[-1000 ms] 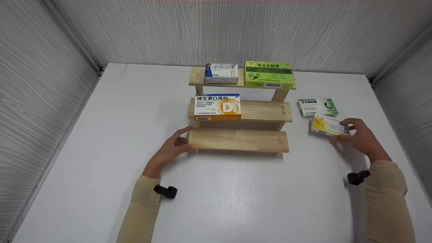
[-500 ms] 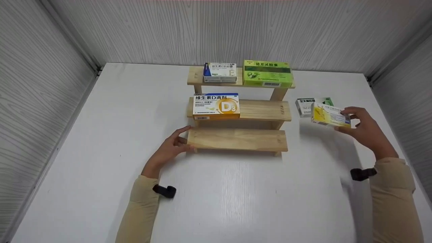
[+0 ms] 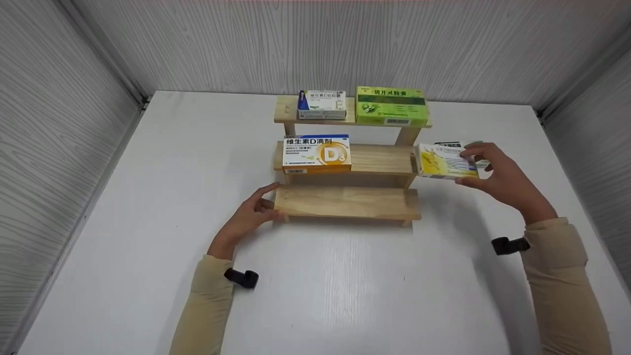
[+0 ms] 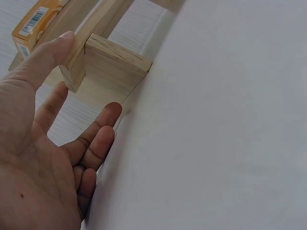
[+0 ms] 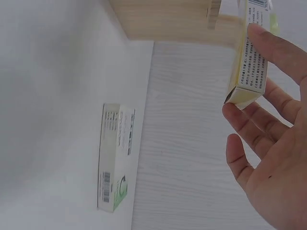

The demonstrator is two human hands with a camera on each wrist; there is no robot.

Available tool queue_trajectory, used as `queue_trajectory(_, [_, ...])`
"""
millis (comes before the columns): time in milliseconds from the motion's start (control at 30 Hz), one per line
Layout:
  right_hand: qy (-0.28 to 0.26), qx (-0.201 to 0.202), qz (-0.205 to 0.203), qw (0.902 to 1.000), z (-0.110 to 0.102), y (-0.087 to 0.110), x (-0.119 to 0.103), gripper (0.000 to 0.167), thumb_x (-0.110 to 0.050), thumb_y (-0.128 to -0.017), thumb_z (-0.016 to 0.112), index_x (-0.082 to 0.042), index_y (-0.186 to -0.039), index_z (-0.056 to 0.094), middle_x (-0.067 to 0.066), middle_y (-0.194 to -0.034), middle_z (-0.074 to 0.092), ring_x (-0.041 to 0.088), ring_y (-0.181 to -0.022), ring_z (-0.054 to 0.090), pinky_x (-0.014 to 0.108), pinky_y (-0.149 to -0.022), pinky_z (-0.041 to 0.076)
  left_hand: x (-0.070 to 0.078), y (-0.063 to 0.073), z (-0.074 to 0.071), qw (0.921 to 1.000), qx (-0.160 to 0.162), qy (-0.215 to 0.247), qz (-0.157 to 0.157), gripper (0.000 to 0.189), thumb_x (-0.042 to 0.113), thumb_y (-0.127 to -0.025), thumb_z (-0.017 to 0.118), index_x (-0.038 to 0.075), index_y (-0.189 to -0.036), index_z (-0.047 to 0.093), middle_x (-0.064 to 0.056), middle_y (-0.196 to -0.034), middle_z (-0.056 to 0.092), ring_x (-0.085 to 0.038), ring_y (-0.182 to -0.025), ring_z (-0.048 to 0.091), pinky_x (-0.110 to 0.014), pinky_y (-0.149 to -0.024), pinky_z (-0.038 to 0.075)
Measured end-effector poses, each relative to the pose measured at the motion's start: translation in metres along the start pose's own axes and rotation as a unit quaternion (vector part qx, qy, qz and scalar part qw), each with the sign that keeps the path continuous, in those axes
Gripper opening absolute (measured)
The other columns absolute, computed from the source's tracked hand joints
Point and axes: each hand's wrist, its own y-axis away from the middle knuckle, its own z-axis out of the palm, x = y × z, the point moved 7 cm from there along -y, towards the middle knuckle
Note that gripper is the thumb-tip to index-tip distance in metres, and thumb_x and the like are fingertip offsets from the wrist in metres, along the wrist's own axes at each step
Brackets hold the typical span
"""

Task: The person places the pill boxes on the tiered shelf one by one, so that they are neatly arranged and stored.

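My right hand [image 3: 505, 180] pinches a white and yellow medicine box [image 3: 443, 161] between thumb and fingers, raised off the table beside the right end of the rack's middle step. The three-step wooden rack [image 3: 347, 201] has its lowest step bare. My left hand [image 3: 246, 219] holds that step's left end, thumb and index finger on opposite edges, the other fingers loosely bent in the left wrist view. An orange and white vitamin D box [image 3: 315, 154] sits at the middle step's left. On the top step are a small white and blue box [image 3: 322, 105] and a green box [image 3: 392, 106].
A white and green medicine box [image 5: 114, 158] lies on the table right of the rack, mostly hidden behind my right hand in the head view. Wood-grain panels [image 3: 222, 44] wall the white table [image 3: 345, 286] at the back and sides.
My right hand has lifted the white and yellow box off the table and carried it left toward the middle step. My left hand has stayed at the rack.
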Motion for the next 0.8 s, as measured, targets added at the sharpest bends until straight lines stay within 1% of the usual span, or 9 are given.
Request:
queue_trajectory(133, [-0.004, -0.014, -0.011, 0.9998, 0.011, -0.007, -0.016, 0.056, -0.018, -0.083, 0.076, -0.006, -0.13, 0.048, 0.013, -0.143, 0.041, 0.033, -0.118, 0.045, 0.048, -0.089, 0.032, 0.003, 0.001, 0.0, 0.9999, -0.001, -0.01, -0.003, 0.071, 0.016, -0.089, 0.068, 0.024, -0.151, 0.034, -0.016, -0.112, 0.058, -0.017, -0.091, 0.05, -0.03, -0.081, 0.04])
queue_trajectory(267, [-0.012, -0.028, -0.022, 0.9993, 0.022, -0.013, -0.029, 0.054, -0.021, -0.084, 0.076, -0.007, -0.129, 0.05, 0.014, -0.144, 0.041, 0.032, -0.119, 0.044, 0.052, -0.091, 0.033, 0.019, 0.009, 0.001, 0.9999, -0.006, -0.013, -0.001, 0.07, 0.013, -0.089, 0.067, 0.018, -0.151, 0.034, -0.018, -0.112, 0.057, -0.017, -0.09, 0.05, -0.03, -0.08, 0.04])
queue_trajectory(367, [-0.017, -0.034, -0.038, 0.9985, 0.031, -0.018, -0.039, 0.053, -0.02, -0.084, 0.076, -0.008, -0.128, 0.051, 0.014, -0.143, 0.043, 0.032, -0.118, 0.045, 0.053, -0.092, 0.034, 0.03, 0.016, 0.001, 0.9998, -0.006, -0.02, 0.0, 0.068, 0.012, -0.09, 0.066, 0.015, -0.151, 0.034, -0.017, -0.111, 0.057, -0.016, -0.089, 0.05, -0.029, -0.08, 0.039])
queue_trajectory(433, [-0.015, -0.036, -0.051, 0.9979, 0.036, -0.022, -0.047, 0.052, -0.02, -0.083, 0.076, -0.008, -0.127, 0.052, 0.013, -0.142, 0.044, 0.031, -0.118, 0.046, 0.053, -0.093, 0.035, 0.03, 0.017, 0.0, 0.9997, -0.005, -0.025, -0.001, 0.068, 0.013, -0.09, 0.065, 0.015, -0.151, 0.034, -0.017, -0.111, 0.057, -0.016, -0.089, 0.05, -0.029, -0.08, 0.039])
queue_trajectory(567, [0.004, -0.04, -0.074, 0.9965, 0.045, -0.028, -0.06, 0.049, -0.016, -0.083, 0.076, -0.007, -0.125, 0.052, 0.013, -0.139, 0.044, 0.03, -0.115, 0.046, 0.054, -0.095, 0.038, 0.015, 0.008, 0.0, 0.9996, 0.0, -0.027, -0.009, 0.07, 0.017, -0.09, 0.067, 0.021, -0.151, 0.034, -0.016, -0.112, 0.057, -0.017, -0.092, 0.05, -0.03, -0.081, 0.039])
queue_trajectory(667, [0.019, -0.044, -0.073, 0.9962, 0.052, -0.032, -0.068, 0.046, -0.013, -0.084, 0.074, -0.007, -0.125, 0.053, 0.013, -0.139, 0.044, 0.031, -0.114, 0.047, 0.053, -0.097, 0.039, 0.001, 0.0, -0.001, 0.9995, 0.005, -0.027, -0.017, 0.071, 0.021, -0.089, 0.069, 0.027, -0.15, 0.034, -0.014, -0.113, 0.057, -0.018, -0.094, 0.051, -0.031, -0.083, 0.039])
queue_trajectory(800, [0.024, -0.045, -0.061, 0.9968, 0.058, -0.037, -0.072, 0.045, -0.014, -0.085, 0.073, -0.008, -0.125, 0.054, 0.013, -0.141, 0.043, 0.031, -0.117, 0.046, 0.052, -0.099, 0.038, -0.002, -0.001, -0.001, 0.9994, 0.009, -0.032, -0.013, 0.07, 0.023, -0.088, 0.07, 0.031, -0.149, 0.036, -0.014, -0.113, 0.057, -0.019, -0.094, 0.051, -0.031, -0.082, 0.038])
